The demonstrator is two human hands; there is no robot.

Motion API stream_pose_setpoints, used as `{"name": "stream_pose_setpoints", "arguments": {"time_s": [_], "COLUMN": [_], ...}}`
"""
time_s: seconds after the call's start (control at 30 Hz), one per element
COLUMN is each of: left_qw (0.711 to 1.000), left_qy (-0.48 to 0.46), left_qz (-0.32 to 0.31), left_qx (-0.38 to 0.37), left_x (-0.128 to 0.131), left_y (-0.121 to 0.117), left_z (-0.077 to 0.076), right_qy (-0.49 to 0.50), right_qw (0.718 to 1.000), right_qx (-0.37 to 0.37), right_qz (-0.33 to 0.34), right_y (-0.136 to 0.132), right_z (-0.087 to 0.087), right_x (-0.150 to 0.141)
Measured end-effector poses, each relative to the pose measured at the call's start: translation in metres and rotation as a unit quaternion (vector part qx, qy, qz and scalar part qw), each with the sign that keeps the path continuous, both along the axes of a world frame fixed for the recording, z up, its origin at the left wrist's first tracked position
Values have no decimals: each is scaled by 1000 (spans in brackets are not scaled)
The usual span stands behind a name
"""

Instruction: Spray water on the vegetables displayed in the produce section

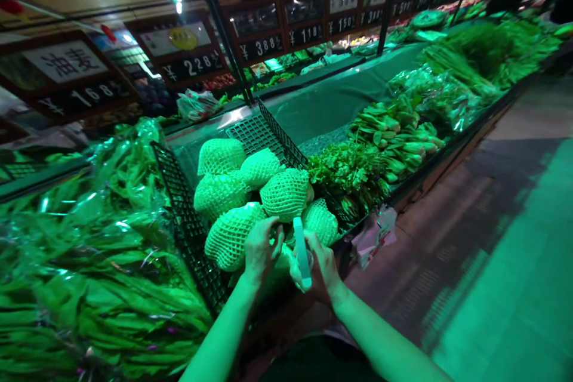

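My right hand (323, 268) is closed round a pale, narrow bar-shaped tool (301, 253) with a rounded top, whose exact kind I cannot make out. Beside it, the fingers of my left hand (262, 250) are curled with thumb and forefinger brought together; whatever they pinch is too small or hidden to tell. Between the two hands shows a pale, blurred piece (283, 258), partly covered by fingers. Just beyond my hands lie several round vegetables or fruits in foam netting, among them a near-left one (233, 236), a middle one (285, 193) and a right one (320, 222).
Black plastic grid dividers (181, 209) flank the netted pieces. Bagged leafy greens (89, 286) fill the left side. Bunched herbs (351, 170) and greens (394, 137) lie to the right. A torn plastic bag (375, 236) hangs at the stand's edge; price signs (262, 42) hang above.
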State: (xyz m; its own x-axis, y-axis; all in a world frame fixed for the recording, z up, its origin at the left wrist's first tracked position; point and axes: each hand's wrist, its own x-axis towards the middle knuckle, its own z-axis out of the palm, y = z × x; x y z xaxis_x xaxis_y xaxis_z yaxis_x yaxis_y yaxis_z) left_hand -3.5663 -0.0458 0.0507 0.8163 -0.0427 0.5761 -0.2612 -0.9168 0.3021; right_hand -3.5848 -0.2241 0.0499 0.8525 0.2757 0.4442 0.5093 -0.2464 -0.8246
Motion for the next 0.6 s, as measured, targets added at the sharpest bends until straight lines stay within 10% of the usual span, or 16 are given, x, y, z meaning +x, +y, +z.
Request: {"name": "stream_pose_setpoints", "arguments": {"time_s": [0.23, 0.6], "left_qw": [994, 995], "left_qy": [33, 75], "left_qz": [-15, 25], "left_qx": [103, -56], "left_x": [110, 141], "left_y": [-44, -14], "left_z": [23, 36], "right_qy": [18, 28], "right_qw": [999, 997], "right_qx": [14, 33], "right_qz": [22, 56], "right_y": [-6, -11], "right_z": [2, 18], "right_x": [5, 14]}}
